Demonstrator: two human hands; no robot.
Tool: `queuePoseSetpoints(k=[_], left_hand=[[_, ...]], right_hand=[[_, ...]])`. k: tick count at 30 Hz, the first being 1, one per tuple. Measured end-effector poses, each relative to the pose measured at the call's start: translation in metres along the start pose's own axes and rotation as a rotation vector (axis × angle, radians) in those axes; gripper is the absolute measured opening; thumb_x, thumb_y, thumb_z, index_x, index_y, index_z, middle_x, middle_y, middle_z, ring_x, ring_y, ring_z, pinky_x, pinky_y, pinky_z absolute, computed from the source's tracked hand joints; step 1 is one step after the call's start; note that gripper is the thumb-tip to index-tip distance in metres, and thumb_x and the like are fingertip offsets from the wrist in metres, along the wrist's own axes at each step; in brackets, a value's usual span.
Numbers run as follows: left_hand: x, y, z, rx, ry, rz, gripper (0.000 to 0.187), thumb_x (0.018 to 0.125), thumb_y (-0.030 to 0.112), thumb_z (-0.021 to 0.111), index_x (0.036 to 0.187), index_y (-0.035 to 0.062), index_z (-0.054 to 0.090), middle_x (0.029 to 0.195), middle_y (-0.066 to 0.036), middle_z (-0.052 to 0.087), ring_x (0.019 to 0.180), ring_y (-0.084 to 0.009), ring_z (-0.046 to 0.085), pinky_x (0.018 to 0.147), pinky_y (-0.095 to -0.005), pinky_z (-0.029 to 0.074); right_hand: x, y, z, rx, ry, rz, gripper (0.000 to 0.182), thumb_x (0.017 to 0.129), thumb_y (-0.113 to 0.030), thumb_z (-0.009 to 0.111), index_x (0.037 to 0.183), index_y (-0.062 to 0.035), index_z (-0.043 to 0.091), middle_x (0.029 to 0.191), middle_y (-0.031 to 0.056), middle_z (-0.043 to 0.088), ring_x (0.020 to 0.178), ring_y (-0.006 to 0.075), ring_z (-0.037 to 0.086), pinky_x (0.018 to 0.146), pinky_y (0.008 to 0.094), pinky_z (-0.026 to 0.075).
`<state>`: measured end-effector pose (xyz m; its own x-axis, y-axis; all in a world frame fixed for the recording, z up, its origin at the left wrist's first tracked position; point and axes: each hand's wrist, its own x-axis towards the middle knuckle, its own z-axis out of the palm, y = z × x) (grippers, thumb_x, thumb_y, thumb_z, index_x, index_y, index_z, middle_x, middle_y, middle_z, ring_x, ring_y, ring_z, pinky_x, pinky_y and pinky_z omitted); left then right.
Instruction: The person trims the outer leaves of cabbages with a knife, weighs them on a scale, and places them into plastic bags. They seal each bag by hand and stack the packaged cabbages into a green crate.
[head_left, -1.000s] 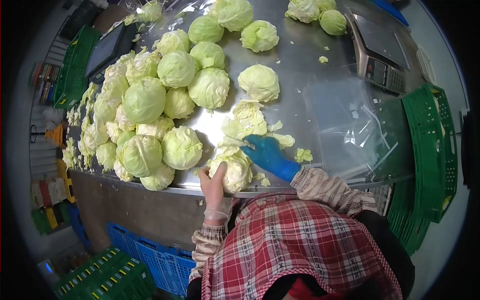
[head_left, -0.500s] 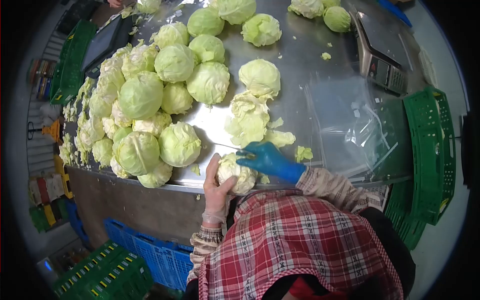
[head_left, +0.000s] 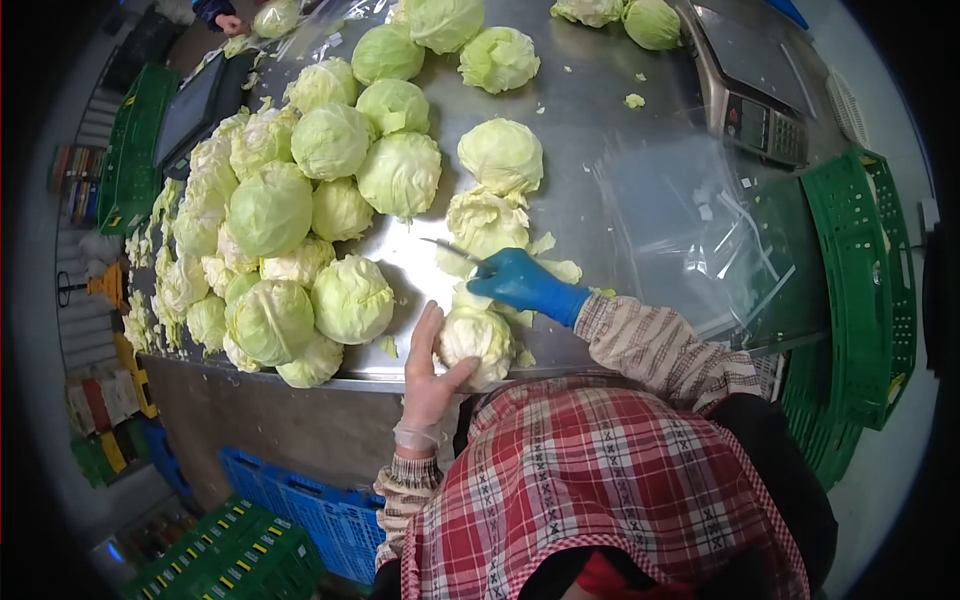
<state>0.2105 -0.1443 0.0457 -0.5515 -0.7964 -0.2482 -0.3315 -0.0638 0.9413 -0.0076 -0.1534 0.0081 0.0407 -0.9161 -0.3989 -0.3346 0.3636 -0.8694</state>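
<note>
A pale green cabbage sits at the table's near edge. My left hand, in a thin clear glove, cups its left side, with the thumb across the front. Just beyond the cabbage, my right hand in a blue glove is closed round a knife; the blade points up and left, clear of the cabbage, and the handle is hidden in my fist. Loose outer leaves lie behind the right hand, with a whole cabbage just past them.
A big heap of cabbages covers the table's left side. To the right lie clear plastic bags, a scale and a green crate. Another person's hand shows at the far left. Blue crates stand below.
My right hand has lifted the knife up and away from the cabbage. The left hand still holds the cabbage. The whole view has shifted slightly, and more of the other person's sleeve shows.
</note>
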Motion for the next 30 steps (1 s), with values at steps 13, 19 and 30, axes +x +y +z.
queuePoseSetpoints(k=[13, 19, 30], left_hand=[[-0.003, 0.009, -0.001, 0.117, 0.160, -0.140, 0.078, 0.065, 0.028, 0.079, 0.125, -0.0047, 0.042, 0.116, -0.019, 0.052, 0.104, -0.0255, 0.053, 0.091, -0.0339, 0.042], [-0.003, -0.011, -0.004, -0.599, 0.431, -0.263, 0.070, 0.072, 0.024, 0.070, 0.129, -0.0029, 0.038, 0.120, -0.018, 0.049, 0.108, -0.0238, 0.052, 0.092, -0.0358, 0.042], [-0.006, 0.039, 0.007, -1.049, 0.155, 0.046, 0.087, 0.074, 0.056, 0.053, 0.141, 0.0072, 0.026, 0.141, -0.014, 0.034, 0.125, -0.0289, 0.040, 0.104, -0.0434, 0.036]], right_hand=[[-0.027, 0.016, 0.015, -0.002, 0.153, -0.078, 0.031, 0.076, -0.029, 0.064, 0.089, -0.0011, 0.066, 0.075, 0.0191, 0.065, 0.071, 0.0317, 0.064, 0.067, 0.0391, 0.049], [-0.066, 0.032, -0.004, -0.076, 0.163, -0.009, 0.035, 0.077, -0.034, 0.067, 0.095, -0.0035, 0.066, 0.080, 0.0181, 0.066, 0.075, 0.0309, 0.065, 0.071, 0.0382, 0.050], [-0.067, -0.037, -0.009, 0.356, -0.019, -0.228, 0.073, 0.070, -0.042, 0.076, 0.128, -0.0077, 0.048, 0.123, 0.0161, 0.052, 0.099, 0.0250, 0.061, 0.081, 0.0331, 0.051]])
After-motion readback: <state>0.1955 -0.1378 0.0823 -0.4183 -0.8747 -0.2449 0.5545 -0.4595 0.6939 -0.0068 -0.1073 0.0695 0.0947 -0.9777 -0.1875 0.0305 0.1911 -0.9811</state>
